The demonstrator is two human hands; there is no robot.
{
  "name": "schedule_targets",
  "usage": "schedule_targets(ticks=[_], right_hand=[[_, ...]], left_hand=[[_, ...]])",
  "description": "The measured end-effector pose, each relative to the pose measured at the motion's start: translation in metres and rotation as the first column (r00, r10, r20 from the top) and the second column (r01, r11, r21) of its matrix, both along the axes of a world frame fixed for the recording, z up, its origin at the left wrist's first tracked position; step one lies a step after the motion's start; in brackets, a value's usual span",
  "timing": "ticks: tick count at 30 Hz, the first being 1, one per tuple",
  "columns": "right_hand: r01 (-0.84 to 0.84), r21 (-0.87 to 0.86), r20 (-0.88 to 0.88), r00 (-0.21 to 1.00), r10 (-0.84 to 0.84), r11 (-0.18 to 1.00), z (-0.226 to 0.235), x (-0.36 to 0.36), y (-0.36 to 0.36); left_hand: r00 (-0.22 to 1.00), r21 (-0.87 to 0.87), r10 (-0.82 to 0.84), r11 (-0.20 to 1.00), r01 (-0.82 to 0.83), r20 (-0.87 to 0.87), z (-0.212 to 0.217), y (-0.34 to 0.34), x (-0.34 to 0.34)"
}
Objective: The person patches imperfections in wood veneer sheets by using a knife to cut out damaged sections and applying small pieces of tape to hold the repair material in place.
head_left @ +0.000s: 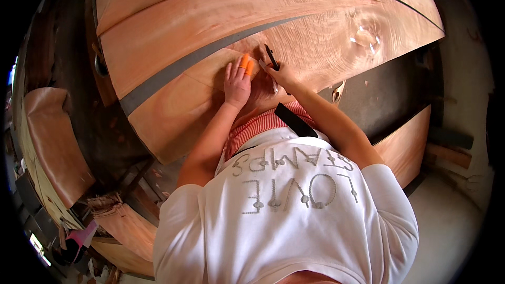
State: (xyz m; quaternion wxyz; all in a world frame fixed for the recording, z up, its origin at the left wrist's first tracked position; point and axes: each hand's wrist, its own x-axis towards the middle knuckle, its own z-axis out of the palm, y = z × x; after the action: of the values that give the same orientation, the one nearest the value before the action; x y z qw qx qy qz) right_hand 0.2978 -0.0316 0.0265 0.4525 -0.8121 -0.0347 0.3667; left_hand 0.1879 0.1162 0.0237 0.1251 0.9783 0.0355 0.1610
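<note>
- The left hand (237,85) lies flat on a thin sheet of pale reddish wood veneer (173,110), fingers stretched forward and close together, pressing down rather than pinching anything.
- Two of its fingertips wear orange finger covers (246,63), and these touch the veneer just beside the right hand.
- The right hand (282,75) has its grip closed around a slim dark tool (271,56), a knife or pen by its shape; which one I cannot tell. The tool's tip meets the veneer close to the orange covers.
- The veneer sheets spread over the wide tabletop (392,97), whose dark surface shows to the right of them; straight edges look curved toward the rim of the view.
- A grey strip of tape (173,69) runs diagonally across the veneer, from the lower left up toward the hands.
- A swirling knot figure (365,37) shows in the veneer to the right of the hands, well apart from them.
- Both forearms come up from the lower edge, out of a white short-sleeved shirt (284,215) with a red striped collar.
- More curled veneer sheets (55,142) lie at the left, below the tabletop, with wood scraps (113,210) near them.
</note>
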Motion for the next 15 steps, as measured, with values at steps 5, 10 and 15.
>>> schedule_targets(ticks=[5,10,15], right_hand=[[0.044,0.021,0.068,0.997,-0.045,0.999,-0.01,-0.003,-0.002],[-0.113,-0.067,0.029,0.993,0.115,0.991,-0.002,-0.011,-0.029],[-0.479,-0.251,0.09,0.854,0.512,0.842,0.027,0.052,-0.051]], left_hand=[[0.934,0.018,-0.314,0.947,0.321,-0.172,0.004,0.0,0.015],[0.923,0.074,-0.313,0.939,0.336,-0.223,0.005,-0.005,0.017],[0.92,0.094,-0.313,0.935,0.342,-0.235,0.005,-0.007,0.016]])
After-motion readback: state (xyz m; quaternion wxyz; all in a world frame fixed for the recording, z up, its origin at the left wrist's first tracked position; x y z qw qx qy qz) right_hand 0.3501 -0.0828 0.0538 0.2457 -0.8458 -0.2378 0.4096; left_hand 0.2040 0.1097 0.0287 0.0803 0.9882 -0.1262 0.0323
